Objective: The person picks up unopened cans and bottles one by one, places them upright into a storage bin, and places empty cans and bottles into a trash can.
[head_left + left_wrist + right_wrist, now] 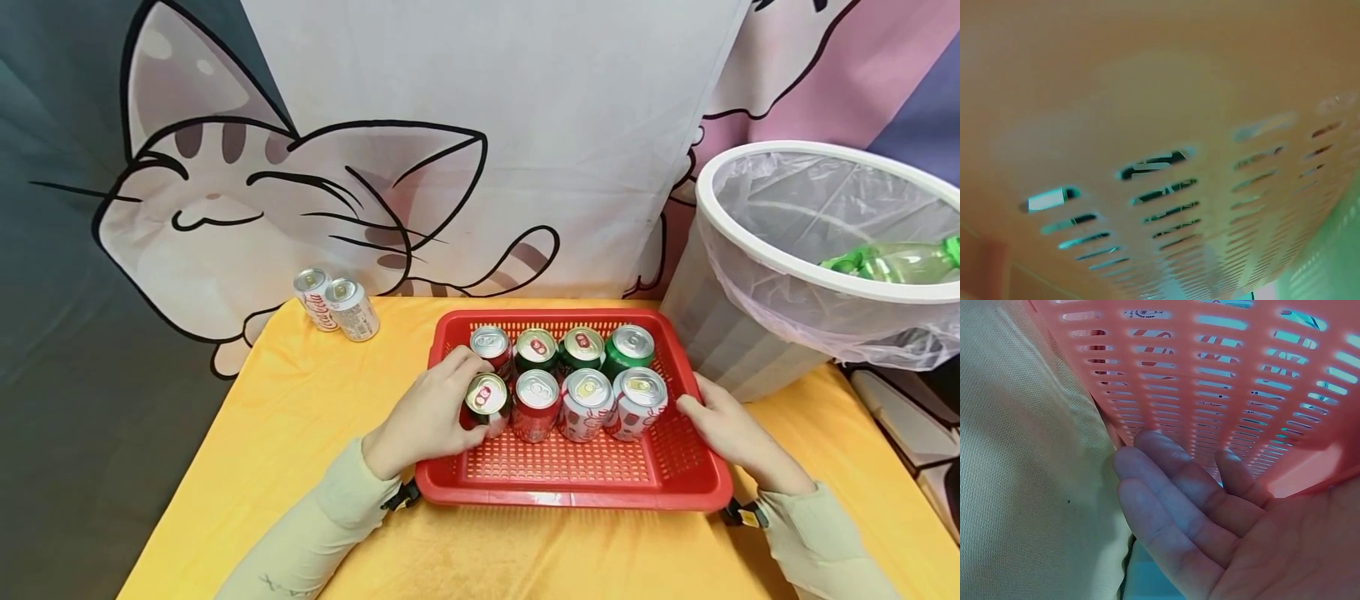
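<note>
A red plastic basket [570, 500] rests on the yellow cloth, with two rows of drink cans in it. My left hand [435, 408] reaches over its left side, fingers and thumb around a dark can with a gold top [487, 397] at the front left. Beside that can are a red can [536, 406] and two silver Coca-Cola cans [587, 406]. Behind them stand another red can, two dark green cans and a green can [631, 346]. My right hand [723, 425] holds the basket's right rim, its thumb on top. Its fingers [1179, 506] lie along the slotted outer wall.
Two silver Coca-Cola cans [352, 310] stand side by side at the table's back left. A lined waste bin [720, 292] stands beyond the basket on the right, with a green plastic bottle [900, 262] inside. A cat-print cloth [525, 108] hangs behind the table.
</note>
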The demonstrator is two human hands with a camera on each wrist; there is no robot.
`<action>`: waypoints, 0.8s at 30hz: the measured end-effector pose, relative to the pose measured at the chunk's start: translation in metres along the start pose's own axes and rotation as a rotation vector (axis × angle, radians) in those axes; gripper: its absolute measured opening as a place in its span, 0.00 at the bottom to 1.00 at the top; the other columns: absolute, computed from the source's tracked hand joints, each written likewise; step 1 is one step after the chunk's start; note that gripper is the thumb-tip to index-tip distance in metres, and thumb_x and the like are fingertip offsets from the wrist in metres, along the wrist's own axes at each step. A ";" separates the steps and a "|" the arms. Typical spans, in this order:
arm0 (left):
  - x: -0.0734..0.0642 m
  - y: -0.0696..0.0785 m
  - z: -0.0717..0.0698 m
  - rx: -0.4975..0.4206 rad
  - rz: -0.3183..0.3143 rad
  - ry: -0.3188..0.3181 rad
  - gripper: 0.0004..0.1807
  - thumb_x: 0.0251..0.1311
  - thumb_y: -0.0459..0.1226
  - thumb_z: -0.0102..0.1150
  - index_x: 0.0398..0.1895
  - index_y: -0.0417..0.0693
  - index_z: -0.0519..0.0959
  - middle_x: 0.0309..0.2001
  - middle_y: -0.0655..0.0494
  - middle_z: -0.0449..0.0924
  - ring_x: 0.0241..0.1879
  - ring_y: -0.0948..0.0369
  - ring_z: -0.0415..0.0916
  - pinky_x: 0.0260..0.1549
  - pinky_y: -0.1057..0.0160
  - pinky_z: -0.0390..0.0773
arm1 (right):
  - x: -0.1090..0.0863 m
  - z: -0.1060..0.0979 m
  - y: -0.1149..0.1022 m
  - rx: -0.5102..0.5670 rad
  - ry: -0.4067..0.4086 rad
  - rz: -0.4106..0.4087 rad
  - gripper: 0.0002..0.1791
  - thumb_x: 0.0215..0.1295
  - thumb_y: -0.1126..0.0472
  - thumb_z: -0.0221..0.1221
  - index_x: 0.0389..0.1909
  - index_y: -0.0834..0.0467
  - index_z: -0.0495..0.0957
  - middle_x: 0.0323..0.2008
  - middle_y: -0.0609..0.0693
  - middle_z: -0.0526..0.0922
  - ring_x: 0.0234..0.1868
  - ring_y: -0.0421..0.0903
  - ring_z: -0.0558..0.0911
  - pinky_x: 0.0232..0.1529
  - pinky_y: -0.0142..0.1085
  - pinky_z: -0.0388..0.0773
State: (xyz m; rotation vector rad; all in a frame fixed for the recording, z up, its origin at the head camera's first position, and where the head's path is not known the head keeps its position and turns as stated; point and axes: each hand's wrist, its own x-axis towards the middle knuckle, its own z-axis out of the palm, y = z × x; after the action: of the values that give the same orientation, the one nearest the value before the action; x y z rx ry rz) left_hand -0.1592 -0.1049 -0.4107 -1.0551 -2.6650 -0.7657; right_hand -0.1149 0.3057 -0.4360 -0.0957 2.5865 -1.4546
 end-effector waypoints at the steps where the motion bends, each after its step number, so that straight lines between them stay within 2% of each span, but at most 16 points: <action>1: 0.000 0.000 0.000 0.004 -0.005 -0.001 0.36 0.45 0.46 0.80 0.58 0.48 0.75 0.51 0.60 0.74 0.45 0.62 0.79 0.48 0.58 0.85 | 0.000 0.000 0.000 0.002 -0.001 0.001 0.21 0.77 0.67 0.43 0.65 0.76 0.62 0.41 0.69 0.84 0.28 0.44 0.88 0.28 0.40 0.88; 7: 0.000 0.000 0.001 0.034 -0.007 -0.001 0.41 0.45 0.43 0.81 0.63 0.46 0.72 0.54 0.57 0.73 0.48 0.60 0.79 0.51 0.56 0.85 | -0.001 0.000 -0.001 0.011 -0.003 0.005 0.22 0.77 0.67 0.43 0.65 0.75 0.62 0.41 0.69 0.83 0.28 0.44 0.88 0.27 0.41 0.88; 14: 0.001 0.000 0.005 0.077 0.018 0.033 0.37 0.51 0.47 0.74 0.65 0.49 0.72 0.55 0.58 0.72 0.47 0.60 0.78 0.49 0.57 0.85 | -0.001 0.000 0.000 0.019 -0.007 -0.004 0.21 0.78 0.67 0.43 0.65 0.76 0.62 0.41 0.69 0.83 0.28 0.44 0.88 0.28 0.40 0.88; 24: -0.002 0.000 0.005 0.130 0.034 0.060 0.38 0.52 0.51 0.75 0.65 0.51 0.73 0.56 0.59 0.72 0.47 0.59 0.79 0.46 0.56 0.86 | -0.001 0.001 0.000 0.027 0.005 -0.026 0.20 0.77 0.68 0.44 0.63 0.76 0.63 0.39 0.68 0.84 0.27 0.43 0.87 0.27 0.40 0.87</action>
State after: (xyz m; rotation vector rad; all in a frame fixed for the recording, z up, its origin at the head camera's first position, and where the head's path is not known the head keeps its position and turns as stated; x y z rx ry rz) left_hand -0.1570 -0.1035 -0.4158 -1.0255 -2.5993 -0.5997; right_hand -0.1137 0.3049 -0.4365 -0.1229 2.5783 -1.5002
